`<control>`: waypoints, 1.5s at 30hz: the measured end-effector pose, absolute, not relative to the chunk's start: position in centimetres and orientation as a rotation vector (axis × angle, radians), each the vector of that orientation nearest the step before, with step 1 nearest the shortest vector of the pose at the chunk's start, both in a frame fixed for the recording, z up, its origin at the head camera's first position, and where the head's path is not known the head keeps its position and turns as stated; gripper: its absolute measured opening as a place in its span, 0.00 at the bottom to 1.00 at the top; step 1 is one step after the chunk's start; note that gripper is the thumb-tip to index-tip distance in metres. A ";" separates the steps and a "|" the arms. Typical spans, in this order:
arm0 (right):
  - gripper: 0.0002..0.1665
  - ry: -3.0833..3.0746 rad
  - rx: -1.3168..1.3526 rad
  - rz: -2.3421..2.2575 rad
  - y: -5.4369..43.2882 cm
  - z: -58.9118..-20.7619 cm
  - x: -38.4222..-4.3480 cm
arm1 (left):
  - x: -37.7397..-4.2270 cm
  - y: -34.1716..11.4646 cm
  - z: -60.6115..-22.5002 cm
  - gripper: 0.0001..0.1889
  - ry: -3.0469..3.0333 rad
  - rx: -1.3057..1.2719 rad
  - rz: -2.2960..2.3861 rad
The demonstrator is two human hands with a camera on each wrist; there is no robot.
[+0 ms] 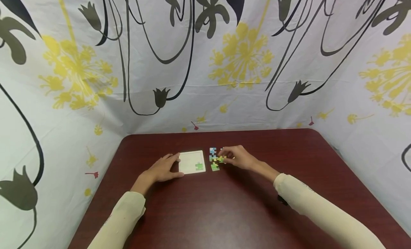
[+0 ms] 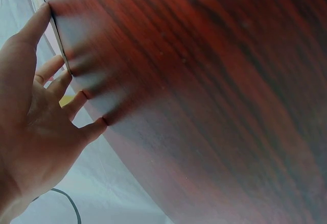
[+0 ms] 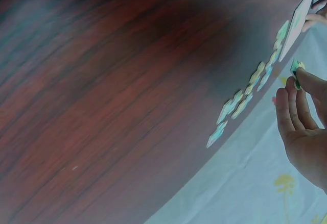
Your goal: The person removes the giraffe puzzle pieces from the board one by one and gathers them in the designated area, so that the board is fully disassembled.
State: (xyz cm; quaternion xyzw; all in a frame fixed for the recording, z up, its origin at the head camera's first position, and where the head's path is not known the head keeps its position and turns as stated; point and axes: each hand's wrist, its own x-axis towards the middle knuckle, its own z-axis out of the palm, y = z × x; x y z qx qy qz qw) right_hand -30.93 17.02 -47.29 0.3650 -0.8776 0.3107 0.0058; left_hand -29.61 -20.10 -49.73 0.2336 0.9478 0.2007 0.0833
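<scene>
A shallow white puzzle tray [image 1: 189,159] lies on the table, with one green jigsaw piece [image 1: 199,166] in its lower right corner. My left hand [image 1: 163,169] rests at the tray's left edge, fingers spread and thumb near the lower corner. From the left wrist, the fingertips of that hand [image 2: 46,101] touch the tray's thin edge [image 2: 60,43]. Right of the tray, my right hand [image 1: 239,157] is over the loose pieces. In the right wrist view this hand [image 3: 306,106] pinches a green and yellow jigsaw piece [image 3: 295,71] between thumb and fingers, raised off the table.
Loose jigsaw pieces [image 1: 213,158], blue, yellow and green, lie in a cluster just right of the tray; some hide behind my right hand. The right wrist view shows several pieces [image 3: 225,110] in rows. A dark red wooden table [image 1: 205,206] meets a patterned cloth [image 1: 192,74] behind.
</scene>
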 end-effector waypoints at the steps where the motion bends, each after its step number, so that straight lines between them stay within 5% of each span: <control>1: 0.14 -2.749 1.143 0.969 17.2 -47.3 -30.9 | -29.6 -20.1 -49.7 0.50 2.830 0.697 0.599; 45: 0.12 -2.777 1.243 0.826 17.1 -49.0 -30.9 | -29.6 -20.1 -49.7 0.50 2.836 0.703 0.591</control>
